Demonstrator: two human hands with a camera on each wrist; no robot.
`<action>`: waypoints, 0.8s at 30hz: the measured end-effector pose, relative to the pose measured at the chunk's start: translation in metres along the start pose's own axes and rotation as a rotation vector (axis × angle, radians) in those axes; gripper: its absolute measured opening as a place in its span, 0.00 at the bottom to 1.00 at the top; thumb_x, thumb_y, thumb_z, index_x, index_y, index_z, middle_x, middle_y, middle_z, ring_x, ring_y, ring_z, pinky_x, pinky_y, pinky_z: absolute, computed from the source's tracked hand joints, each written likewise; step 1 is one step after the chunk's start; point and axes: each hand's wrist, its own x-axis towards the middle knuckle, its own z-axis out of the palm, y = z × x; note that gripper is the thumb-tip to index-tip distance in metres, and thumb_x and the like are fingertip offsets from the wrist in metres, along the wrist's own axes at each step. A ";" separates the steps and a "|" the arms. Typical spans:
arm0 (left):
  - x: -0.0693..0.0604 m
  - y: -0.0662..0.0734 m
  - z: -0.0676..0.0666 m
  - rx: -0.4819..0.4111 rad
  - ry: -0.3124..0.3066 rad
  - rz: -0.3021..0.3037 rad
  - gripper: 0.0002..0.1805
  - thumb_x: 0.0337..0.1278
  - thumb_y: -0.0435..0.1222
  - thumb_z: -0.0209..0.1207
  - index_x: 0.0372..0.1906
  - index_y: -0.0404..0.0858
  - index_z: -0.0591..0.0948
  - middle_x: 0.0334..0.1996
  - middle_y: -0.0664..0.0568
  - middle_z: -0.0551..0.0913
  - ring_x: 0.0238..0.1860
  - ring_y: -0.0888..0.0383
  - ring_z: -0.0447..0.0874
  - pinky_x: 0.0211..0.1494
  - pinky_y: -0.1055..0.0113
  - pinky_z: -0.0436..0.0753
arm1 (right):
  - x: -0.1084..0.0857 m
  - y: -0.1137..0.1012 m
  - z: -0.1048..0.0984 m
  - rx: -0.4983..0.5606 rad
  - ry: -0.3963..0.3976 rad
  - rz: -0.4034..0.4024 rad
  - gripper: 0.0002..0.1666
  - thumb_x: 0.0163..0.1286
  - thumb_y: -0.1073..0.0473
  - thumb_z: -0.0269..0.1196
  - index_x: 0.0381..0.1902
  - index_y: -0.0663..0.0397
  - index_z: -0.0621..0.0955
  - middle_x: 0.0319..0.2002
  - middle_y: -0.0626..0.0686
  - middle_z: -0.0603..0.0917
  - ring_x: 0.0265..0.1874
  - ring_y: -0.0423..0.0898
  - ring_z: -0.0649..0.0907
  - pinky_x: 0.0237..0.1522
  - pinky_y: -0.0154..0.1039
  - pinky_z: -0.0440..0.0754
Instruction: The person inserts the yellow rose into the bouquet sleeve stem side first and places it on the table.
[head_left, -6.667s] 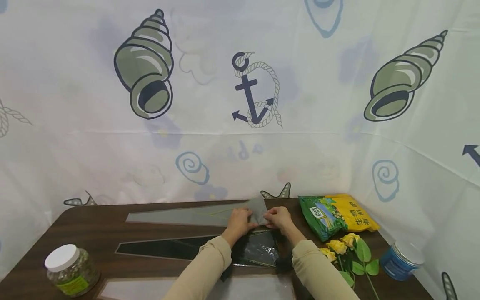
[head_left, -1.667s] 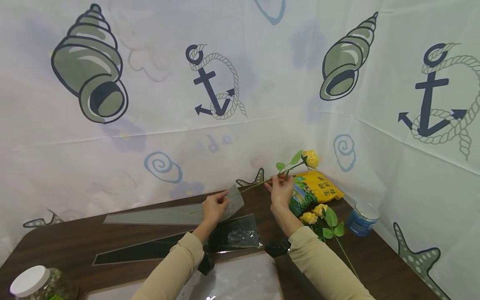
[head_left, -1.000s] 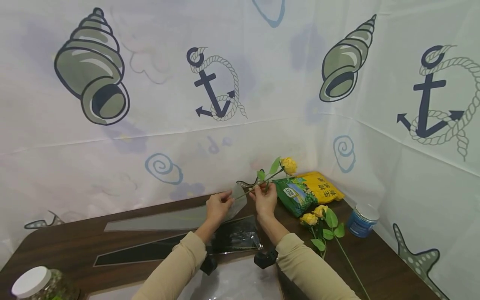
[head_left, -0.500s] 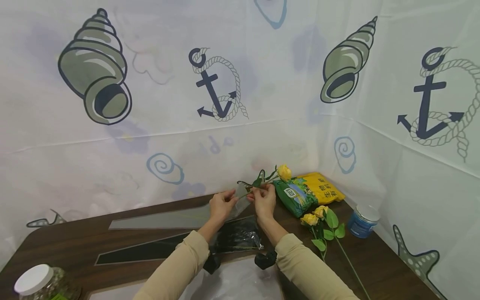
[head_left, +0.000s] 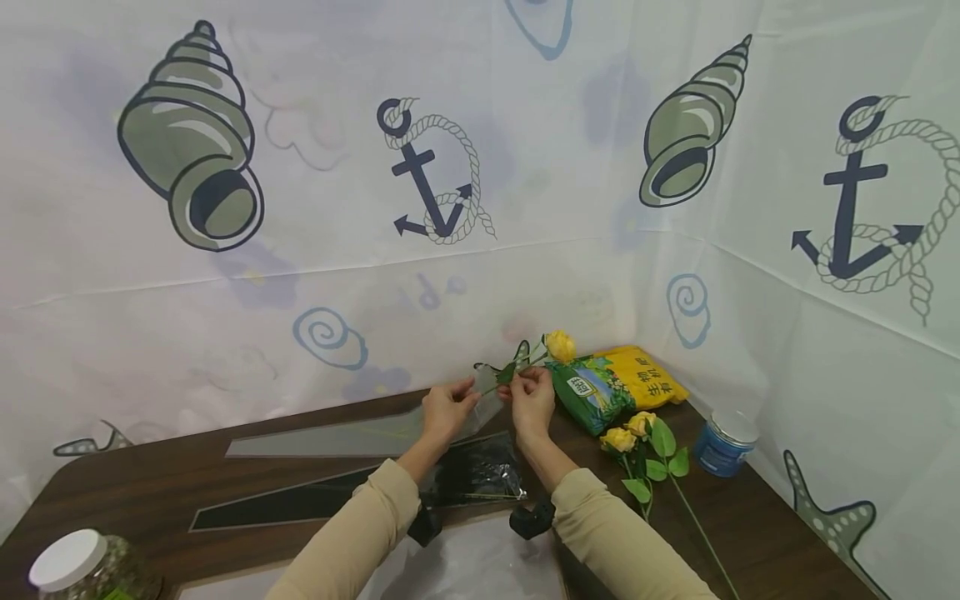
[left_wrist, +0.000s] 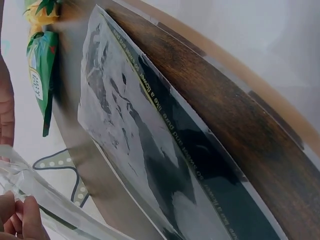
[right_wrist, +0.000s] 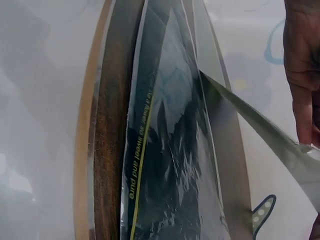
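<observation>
My left hand (head_left: 447,412) pinches the mouth of a clear, tapering flower sleeve (head_left: 322,437) near the table's back edge. To its right, my right hand (head_left: 531,408) holds the stem of a yellow rose (head_left: 560,346), its bloom up and to the right. In the left wrist view the dark stem (left_wrist: 57,218) shows through the film beside my fingertips. A black, printed flower sleeve (head_left: 480,471) lies flat below my hands. The right wrist view has the raised sleeve edge (right_wrist: 260,127) between both hands, with the rose out of frame.
Several yellow roses (head_left: 619,439) lie right of my hands. Behind them is a green and yellow bag (head_left: 618,387), with a blue tin (head_left: 724,443) at the right edge. A white-lidded jar (head_left: 97,567) stands front left. Pale wrapped sheets (head_left: 480,562) lie in front.
First both hands were at the sleeve's mouth without a rose. Since then my right hand has brought a rose and moved left and down, its stem sliding into the sleeve. The view turned right.
</observation>
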 end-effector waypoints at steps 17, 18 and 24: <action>-0.003 0.004 0.004 -0.051 -0.012 0.012 0.17 0.56 0.31 0.62 0.52 0.33 0.81 0.40 0.41 0.85 0.41 0.49 0.84 0.37 0.61 0.83 | -0.006 0.005 -0.003 -0.122 -0.062 0.053 0.12 0.69 0.61 0.57 0.45 0.64 0.73 0.33 0.58 0.83 0.26 0.37 0.80 0.31 0.30 0.77; -0.004 0.004 0.004 -0.047 -0.010 0.016 0.17 0.56 0.31 0.62 0.52 0.33 0.81 0.40 0.40 0.85 0.41 0.48 0.84 0.38 0.61 0.83 | -0.006 0.005 -0.003 -0.090 -0.066 0.059 0.13 0.69 0.59 0.57 0.45 0.63 0.72 0.32 0.57 0.83 0.26 0.38 0.80 0.32 0.31 0.77; -0.005 0.005 0.003 -0.013 -0.027 0.042 0.17 0.56 0.32 0.62 0.51 0.34 0.82 0.39 0.41 0.85 0.40 0.49 0.84 0.38 0.60 0.83 | -0.008 -0.007 -0.002 -0.085 -0.053 0.072 0.20 0.65 0.60 0.62 0.47 0.66 0.69 0.26 0.51 0.77 0.24 0.39 0.75 0.28 0.33 0.71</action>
